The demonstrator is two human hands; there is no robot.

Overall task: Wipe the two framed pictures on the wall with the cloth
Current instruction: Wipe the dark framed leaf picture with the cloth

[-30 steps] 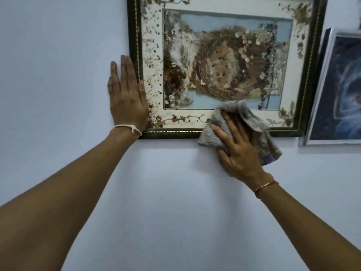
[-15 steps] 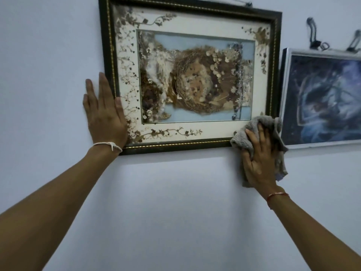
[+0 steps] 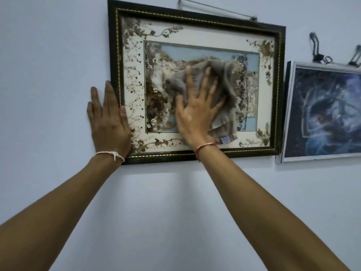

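The right hand (image 3: 196, 116), fingers spread flat, pressed a crumpled grey cloth (image 3: 220, 83) against the glass at the middle of the dark, gold-trimmed framed picture of dried flowers (image 3: 195, 22) on the pale wall (image 3: 48, 55). The left hand (image 3: 108, 122) lay open and flat across that frame's lower left edge, gripping nothing. The silver-framed blue picture (image 3: 324, 112) hung just beside it on the right, untouched.

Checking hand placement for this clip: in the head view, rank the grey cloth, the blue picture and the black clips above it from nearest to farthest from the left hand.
From the left hand, pressed flat at the dark frame's left edge:
1. Grey cloth, just to its right, under the right hand on the glass.
2. Blue picture, far right, beyond the dark frame.
3. Black clips, upper right, above that picture.
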